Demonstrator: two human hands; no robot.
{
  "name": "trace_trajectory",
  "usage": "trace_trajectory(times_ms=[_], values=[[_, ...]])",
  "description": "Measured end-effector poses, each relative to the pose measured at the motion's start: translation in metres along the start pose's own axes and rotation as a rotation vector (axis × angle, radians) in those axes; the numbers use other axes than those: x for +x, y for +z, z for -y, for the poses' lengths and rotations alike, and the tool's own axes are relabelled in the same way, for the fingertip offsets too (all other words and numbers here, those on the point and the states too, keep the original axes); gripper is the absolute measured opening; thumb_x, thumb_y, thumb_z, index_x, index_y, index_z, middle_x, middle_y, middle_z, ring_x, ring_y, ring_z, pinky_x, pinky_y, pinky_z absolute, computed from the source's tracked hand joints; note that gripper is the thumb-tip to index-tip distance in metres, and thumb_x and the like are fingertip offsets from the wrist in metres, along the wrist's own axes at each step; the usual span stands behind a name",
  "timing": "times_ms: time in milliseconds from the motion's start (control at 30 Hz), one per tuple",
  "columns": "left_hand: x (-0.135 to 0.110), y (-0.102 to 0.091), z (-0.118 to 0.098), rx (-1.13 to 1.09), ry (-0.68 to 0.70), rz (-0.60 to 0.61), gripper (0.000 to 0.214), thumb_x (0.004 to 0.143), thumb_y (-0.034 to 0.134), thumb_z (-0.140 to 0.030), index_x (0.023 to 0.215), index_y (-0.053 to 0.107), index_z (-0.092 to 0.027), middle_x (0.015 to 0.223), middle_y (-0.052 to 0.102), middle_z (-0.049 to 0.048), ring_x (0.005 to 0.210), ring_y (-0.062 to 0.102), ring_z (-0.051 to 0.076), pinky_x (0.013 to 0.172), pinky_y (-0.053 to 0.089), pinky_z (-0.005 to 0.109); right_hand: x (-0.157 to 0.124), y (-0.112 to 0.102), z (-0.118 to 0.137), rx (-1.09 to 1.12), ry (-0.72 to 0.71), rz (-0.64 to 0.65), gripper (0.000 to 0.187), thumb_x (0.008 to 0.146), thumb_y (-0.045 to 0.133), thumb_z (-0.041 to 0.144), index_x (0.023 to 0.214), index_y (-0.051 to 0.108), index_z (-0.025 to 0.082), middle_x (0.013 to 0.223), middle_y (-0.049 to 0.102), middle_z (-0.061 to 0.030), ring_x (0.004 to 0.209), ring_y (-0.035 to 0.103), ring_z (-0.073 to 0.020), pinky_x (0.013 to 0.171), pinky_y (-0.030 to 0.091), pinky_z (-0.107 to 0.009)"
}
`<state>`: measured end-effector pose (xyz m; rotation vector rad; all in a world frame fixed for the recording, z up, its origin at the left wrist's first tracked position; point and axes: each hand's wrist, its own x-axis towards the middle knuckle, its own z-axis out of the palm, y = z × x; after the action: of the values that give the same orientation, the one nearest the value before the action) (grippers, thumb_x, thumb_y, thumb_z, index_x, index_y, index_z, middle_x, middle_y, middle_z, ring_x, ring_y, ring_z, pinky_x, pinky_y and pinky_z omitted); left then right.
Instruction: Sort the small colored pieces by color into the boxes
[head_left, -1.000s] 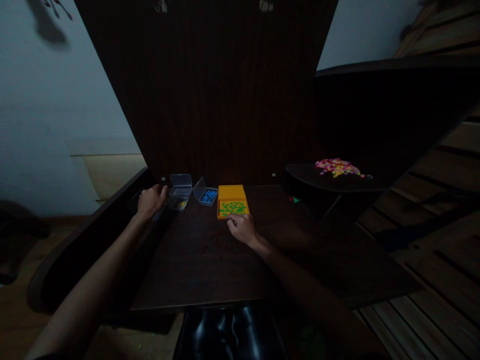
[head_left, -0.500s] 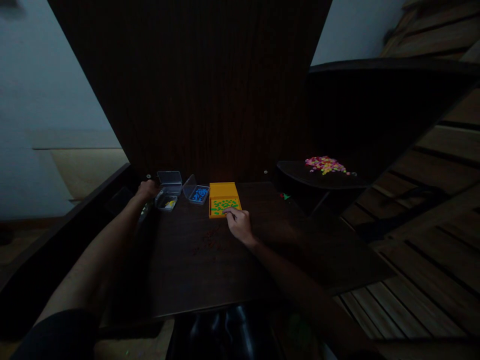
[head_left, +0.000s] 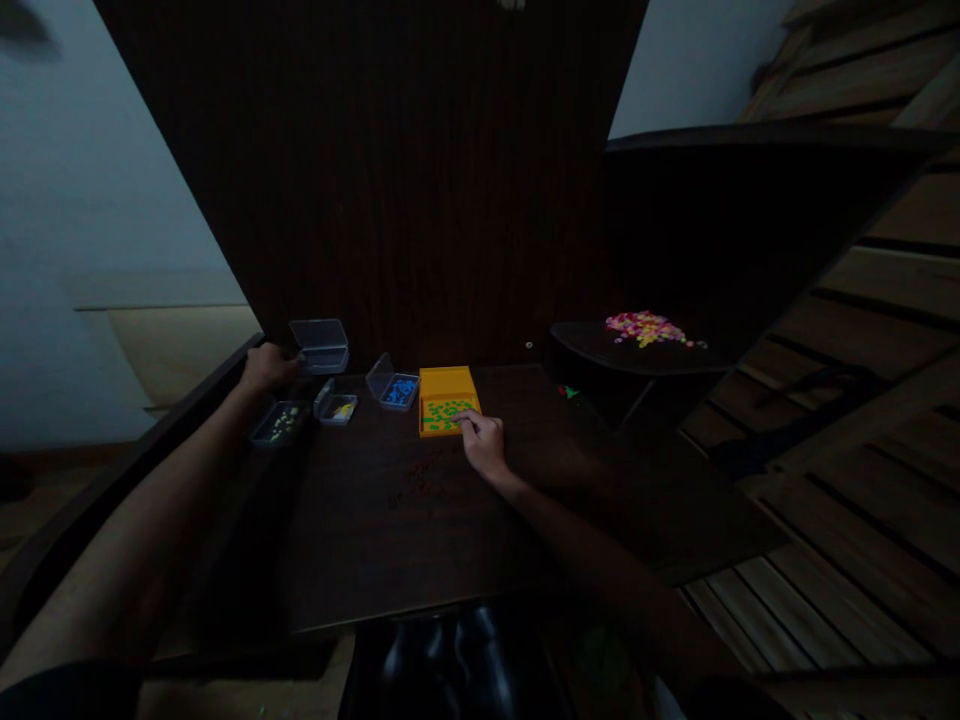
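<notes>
My left hand (head_left: 270, 368) is closed on the left side of a see-through plastic box (head_left: 322, 360) with its lid up, at the back left of the dark table. Just below that hand lies another clear box (head_left: 281, 424) with pale pieces in it. My right hand (head_left: 484, 446) reaches over the front right corner of an open yellow box (head_left: 447, 379) holding many small green pieces (head_left: 442, 413). Its fingers are drawn together among these pieces; whether one is pinched is too dark to see.
Between the hands stand a small clear box with yellow pieces (head_left: 343, 410) and a clear box with blue pieces (head_left: 400, 390). Reddish-brown bits (head_left: 424, 478) lie on the dark tabletop (head_left: 375, 560). Pink and yellow beads (head_left: 646, 327) are heaped on a raised shelf at right.
My left hand has moved left and back with the see-through box, uncovering the box of pale pieces. My right hand has shifted slightly right and stays at the yellow box.
</notes>
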<state>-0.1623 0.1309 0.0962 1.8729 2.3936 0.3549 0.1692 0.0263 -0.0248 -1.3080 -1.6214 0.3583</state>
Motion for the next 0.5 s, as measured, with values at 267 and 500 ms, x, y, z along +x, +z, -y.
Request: trace_trajectory(times_ms=[267, 500], values=[[-0.043, -0.043, -0.022, -0.096, 0.005, -0.241, 0.046, 0.089, 0.043, -0.038, 0.114, 0.064, -0.005, 0.106, 0.070, 0.0125, 0.093, 0.063, 0.022, 0.081, 0.045, 0.027, -0.001, -0.001, -0.003, 0.186, 0.055, -0.043, 0.035, 0.083, 0.037, 0.026, 0.089, 0.071, 0.016, 0.062, 0.064, -0.0022, 0.059, 0.058, -0.0165, 0.061, 0.044, -0.025], [-0.102, -0.010, -0.069, -0.399, 0.238, -0.316, 0.029, 0.076, 0.054, -0.032, 0.085, 0.074, -0.013, 0.080, 0.074, 0.0076, 0.072, 0.066, 0.019, 0.064, 0.046, 0.024, -0.004, -0.006, -0.001, 0.424, 0.035, 0.047, 0.036, 0.086, 0.039, 0.036, 0.106, 0.060, 0.014, 0.054, 0.045, 0.0048, 0.048, 0.042, -0.0108, 0.049, 0.034, -0.022]])
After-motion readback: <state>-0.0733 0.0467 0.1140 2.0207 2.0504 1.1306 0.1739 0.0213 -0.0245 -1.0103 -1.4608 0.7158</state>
